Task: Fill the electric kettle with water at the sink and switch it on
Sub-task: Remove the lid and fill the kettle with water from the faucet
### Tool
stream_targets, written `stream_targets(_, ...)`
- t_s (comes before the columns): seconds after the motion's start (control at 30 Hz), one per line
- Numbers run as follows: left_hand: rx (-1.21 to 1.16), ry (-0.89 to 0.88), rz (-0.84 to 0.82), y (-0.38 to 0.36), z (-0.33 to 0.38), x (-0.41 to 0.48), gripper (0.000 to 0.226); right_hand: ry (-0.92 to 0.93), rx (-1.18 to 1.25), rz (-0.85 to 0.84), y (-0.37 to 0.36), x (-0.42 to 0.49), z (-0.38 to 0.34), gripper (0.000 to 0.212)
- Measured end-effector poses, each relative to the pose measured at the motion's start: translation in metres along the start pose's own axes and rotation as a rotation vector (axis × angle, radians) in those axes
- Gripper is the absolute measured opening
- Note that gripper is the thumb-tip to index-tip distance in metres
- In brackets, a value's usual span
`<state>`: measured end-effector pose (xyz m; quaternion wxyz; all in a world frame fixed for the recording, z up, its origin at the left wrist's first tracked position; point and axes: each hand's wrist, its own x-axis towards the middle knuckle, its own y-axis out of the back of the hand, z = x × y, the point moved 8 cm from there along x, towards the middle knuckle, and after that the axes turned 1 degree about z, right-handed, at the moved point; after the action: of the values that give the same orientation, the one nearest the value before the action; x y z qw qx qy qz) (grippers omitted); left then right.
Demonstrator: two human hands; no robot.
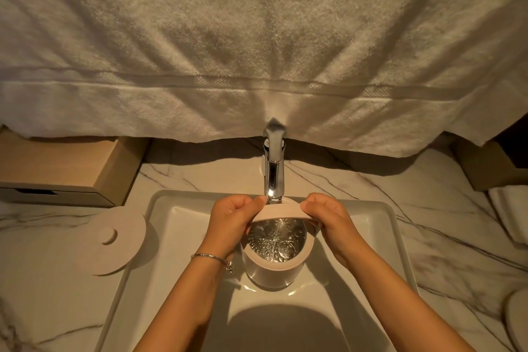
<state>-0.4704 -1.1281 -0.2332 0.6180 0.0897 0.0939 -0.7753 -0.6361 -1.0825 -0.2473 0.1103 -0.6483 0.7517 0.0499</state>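
Kettle (274, 248), held under faucet (273, 168) by both hands, holds bubbling water (274, 240).

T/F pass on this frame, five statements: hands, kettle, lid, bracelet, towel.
1. Both the left hand and the right hand grip the kettle under the faucet. True.
2. The lid sits on the kettle. False: it lies on the counter, left of the sink.
3. The kettle is dry inside. False: water with bubbles shows in it.
4. A bracelet is on the left wrist. True.
5. The towel lies in the sink. False: it hangs behind the faucet, above the counter.
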Motion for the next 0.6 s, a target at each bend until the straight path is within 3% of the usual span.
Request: stream_targets(0.6, -0.025, 0.005, -0.004, 0.0004, 0.0045, -0.0038, 0.036, -0.005, -0.007, -0.002, -0.0022, -0.0016, -0.0018, 0.019)
